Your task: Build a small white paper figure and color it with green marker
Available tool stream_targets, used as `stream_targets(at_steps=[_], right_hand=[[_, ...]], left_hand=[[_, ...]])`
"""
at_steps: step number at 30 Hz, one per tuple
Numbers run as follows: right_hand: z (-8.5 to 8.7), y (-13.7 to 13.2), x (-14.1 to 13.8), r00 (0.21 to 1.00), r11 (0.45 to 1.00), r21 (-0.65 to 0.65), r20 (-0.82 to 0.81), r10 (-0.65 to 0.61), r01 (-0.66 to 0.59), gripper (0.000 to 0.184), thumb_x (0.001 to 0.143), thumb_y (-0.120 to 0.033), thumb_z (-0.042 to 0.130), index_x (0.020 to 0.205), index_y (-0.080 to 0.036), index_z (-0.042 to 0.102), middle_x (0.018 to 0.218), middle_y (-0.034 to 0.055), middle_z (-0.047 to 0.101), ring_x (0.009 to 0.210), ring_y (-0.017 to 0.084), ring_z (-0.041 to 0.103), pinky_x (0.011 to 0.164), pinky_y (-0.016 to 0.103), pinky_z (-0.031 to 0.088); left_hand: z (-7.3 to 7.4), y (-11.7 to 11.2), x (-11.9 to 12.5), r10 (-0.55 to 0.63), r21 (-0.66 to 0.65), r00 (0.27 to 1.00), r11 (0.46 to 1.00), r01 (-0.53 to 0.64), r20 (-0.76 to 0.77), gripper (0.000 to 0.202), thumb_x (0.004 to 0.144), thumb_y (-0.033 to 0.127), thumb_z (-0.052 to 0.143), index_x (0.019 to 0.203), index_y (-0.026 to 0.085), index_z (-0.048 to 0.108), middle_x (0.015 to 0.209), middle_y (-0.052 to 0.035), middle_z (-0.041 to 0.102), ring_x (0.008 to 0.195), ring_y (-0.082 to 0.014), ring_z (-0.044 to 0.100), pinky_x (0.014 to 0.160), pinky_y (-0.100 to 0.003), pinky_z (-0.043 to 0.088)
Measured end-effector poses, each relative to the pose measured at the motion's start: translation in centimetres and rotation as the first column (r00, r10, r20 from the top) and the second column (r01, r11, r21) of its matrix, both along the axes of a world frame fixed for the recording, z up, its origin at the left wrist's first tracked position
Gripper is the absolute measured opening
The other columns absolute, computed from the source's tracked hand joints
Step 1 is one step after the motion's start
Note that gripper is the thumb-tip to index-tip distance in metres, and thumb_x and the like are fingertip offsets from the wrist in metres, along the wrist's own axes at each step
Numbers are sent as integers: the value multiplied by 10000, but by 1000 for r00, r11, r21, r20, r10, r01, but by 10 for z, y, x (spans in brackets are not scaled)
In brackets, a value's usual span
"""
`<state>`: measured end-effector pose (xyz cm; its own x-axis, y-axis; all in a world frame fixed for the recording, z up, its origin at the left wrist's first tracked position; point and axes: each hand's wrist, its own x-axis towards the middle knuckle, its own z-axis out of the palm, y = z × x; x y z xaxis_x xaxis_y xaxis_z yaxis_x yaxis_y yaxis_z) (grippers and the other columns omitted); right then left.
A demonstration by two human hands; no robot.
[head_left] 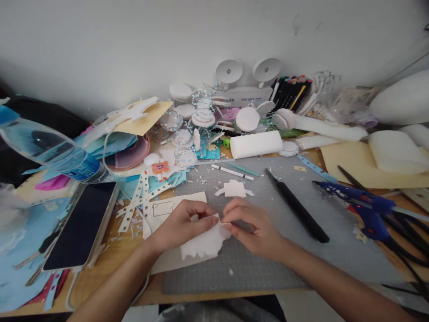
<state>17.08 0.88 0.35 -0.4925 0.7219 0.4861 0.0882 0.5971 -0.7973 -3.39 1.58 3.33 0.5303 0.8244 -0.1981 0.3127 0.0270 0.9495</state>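
Note:
A white sheet with a ragged lower edge (203, 243), thin like paper or foam, hangs between my hands. My left hand (187, 223) pinches its upper edge between thumb and fingers. Close beside it, my right hand (256, 228) pinches the upper right corner. Under the sheet lies a cream paper (167, 259) with a rectangle drawn on it. Just beyond my fingertips rests a small white cut-out (234, 188) with arm-like side pieces. All of this is on a grey cutting mat (268, 275).
A black-handled craft knife (298, 208) lies right of my hands. Farther right are a blue glue gun (372, 210) and black scissors (402, 232). A phone (82, 223) and a water bottle (56, 152) occupy the left. White rolls (256, 144) and decorated discs crowd the back.

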Motion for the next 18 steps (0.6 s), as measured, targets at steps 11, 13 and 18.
stream_targets(at_steps=[11, 13, 18], right_hand=[[1, -2, -2, 998, 960, -279, -42, -41, 27, 26, 897, -204, 536, 878, -213, 551, 824, 3, 526, 763, 124, 508, 686, 251, 427], [1, -3, -2, 998, 932, -362, -58, -20, -3, 33, 895, -241, 543, 917, -216, 540, 825, -2, 513, 747, 123, 502, 673, 247, 433], [-1, -2, -3, 998, 905, -425, -63, 0, -27, 61, 894, -253, 537, 856, -206, 545, 787, -2, 505, 725, 125, 498, 644, 241, 430]], left_hand=[[6, 1, 2, -48, -91, 995, 994, 57, 90, 267, 835, 313, 598, 649, 121, 612, 591, 37, 430, 580, -79, 375, 522, -188, 300], [6, 0, 0, -44, -101, 994, 993, 54, 95, 256, 841, 319, 590, 683, 123, 634, 607, 28, 472, 581, -83, 399, 523, -190, 316], [6, 0, 0, -46, -114, 992, 992, 59, 114, 269, 840, 331, 589, 675, 126, 641, 590, 28, 469, 571, -85, 393, 526, -197, 326]])
